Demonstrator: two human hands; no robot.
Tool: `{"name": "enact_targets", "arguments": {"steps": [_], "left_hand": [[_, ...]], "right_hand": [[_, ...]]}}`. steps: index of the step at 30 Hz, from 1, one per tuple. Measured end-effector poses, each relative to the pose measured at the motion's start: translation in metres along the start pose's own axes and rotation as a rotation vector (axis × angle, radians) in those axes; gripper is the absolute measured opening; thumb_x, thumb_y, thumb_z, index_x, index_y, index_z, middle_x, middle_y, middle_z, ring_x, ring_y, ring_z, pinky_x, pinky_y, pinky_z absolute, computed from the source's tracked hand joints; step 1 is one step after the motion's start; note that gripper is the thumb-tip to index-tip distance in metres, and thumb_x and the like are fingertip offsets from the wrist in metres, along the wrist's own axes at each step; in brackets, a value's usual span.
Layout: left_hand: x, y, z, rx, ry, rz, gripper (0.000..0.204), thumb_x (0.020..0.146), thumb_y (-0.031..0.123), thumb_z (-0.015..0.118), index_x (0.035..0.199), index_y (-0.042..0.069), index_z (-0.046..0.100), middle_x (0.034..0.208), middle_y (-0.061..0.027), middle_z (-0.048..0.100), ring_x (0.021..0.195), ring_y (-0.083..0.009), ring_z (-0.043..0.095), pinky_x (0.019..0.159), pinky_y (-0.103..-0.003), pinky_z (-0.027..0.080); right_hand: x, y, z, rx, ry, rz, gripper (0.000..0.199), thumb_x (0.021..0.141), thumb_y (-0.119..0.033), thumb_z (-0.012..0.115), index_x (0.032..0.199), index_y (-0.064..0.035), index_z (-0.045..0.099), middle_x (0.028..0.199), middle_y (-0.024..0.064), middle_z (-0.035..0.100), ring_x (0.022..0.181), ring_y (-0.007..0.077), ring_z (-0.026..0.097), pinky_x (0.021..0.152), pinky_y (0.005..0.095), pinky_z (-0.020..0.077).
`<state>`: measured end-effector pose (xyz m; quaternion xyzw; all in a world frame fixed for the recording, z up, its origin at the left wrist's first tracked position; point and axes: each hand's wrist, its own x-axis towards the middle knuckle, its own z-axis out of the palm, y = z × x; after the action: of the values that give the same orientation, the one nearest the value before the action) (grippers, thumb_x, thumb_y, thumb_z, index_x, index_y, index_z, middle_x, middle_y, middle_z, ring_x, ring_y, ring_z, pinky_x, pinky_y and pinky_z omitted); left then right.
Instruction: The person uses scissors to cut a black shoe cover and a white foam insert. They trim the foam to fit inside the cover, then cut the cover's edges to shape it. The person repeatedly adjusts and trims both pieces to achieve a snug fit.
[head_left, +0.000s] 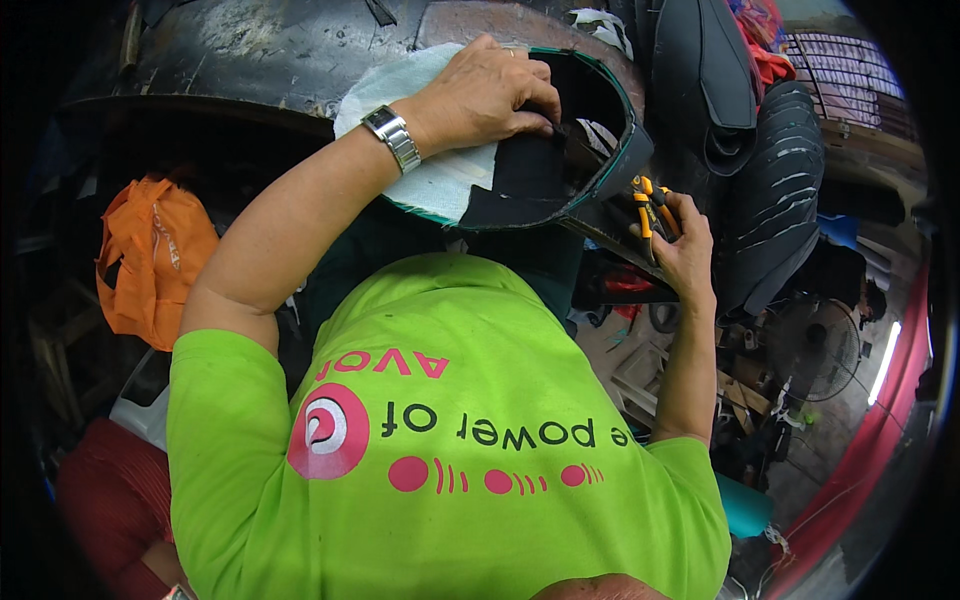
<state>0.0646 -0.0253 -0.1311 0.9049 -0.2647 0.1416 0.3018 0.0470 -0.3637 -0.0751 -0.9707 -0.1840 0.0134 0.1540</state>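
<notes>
Head view: the cover (632, 160) lies at the edge of the surface (250, 60), its hollow open, black lining (525, 168) and white cloth (435, 190) showing. Left hand (488, 95) is over it, fingers bent narrow at the lining; cannot tell whether they grip it. Right hand (687, 245) has fingers wrapped around pliers (644, 208), near the cover. Orange bag (158, 265), at left: contents hidden

Lime-green T-shirt (450, 515): black and pink printed lettering (510, 425), upside down in view; round pink emblem (328, 432) with white swirl alongside. Orange fabric bag (150, 265): pale lettering running lengthwise, too small to read.
</notes>
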Motion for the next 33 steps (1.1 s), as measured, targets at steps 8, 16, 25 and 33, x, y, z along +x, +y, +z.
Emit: {"name": "enact_targets", "arguments": {"steps": [8, 16, 25, 33], "left_hand": [[0.006, -0.003, -0.001, -0.235, -0.058, -0.150, 0.015, 0.084, 0.031, 0.075, 0.091, 0.018, 0.078, 0.092, 0.0006, 0.071, 0.087, -0.0188, 0.066, 0.079, -0.034, 0.047], [0.015, -0.004, -0.002, -0.227, -0.054, -0.206, 0.018, 0.082, 0.034, 0.076, 0.091, 0.019, 0.079, 0.092, 0.0010, 0.070, 0.087, -0.0193, 0.067, 0.077, -0.033, 0.049], [0.027, -0.005, -0.011, -0.260, -0.257, -0.282, 0.019, 0.082, 0.034, 0.076, 0.093, 0.020, 0.080, 0.092, 0.0000, 0.072, 0.090, -0.0201, 0.067, 0.078, -0.035, 0.049], [0.024, -0.009, -0.009, -0.327, -0.207, -0.264, 0.019, 0.082, 0.034, 0.075, 0.095, 0.022, 0.080, 0.093, -0.0007, 0.074, 0.089, -0.0202, 0.068, 0.079, -0.035, 0.050]], "right_hand": [[0.011, -0.008, -0.003, -0.141, -0.042, -0.139, 0.044, 0.068, -0.016, 0.078, 0.107, -0.0039, 0.062, 0.098, 0.0113, 0.066, 0.085, 0.0293, 0.057, 0.078, 0.0357, 0.0404], [0.020, -0.028, -0.021, -0.304, -0.107, -0.272, 0.031, 0.069, -0.012, 0.075, 0.094, -0.0051, 0.057, 0.088, 0.0107, 0.064, 0.081, 0.0307, 0.059, 0.076, 0.0371, 0.0403], [0.037, -0.030, -0.037, -0.214, -0.329, -0.179, 0.030, 0.073, -0.012, 0.076, 0.089, -0.0058, 0.052, 0.073, 0.0167, 0.059, 0.073, 0.0374, 0.057, 0.070, 0.0422, 0.0427], [0.034, -0.035, -0.041, -0.299, -0.275, -0.269, 0.030, 0.072, -0.010, 0.075, 0.087, -0.0058, 0.049, 0.070, 0.0165, 0.058, 0.072, 0.0406, 0.057, 0.067, 0.0461, 0.0448]]}}
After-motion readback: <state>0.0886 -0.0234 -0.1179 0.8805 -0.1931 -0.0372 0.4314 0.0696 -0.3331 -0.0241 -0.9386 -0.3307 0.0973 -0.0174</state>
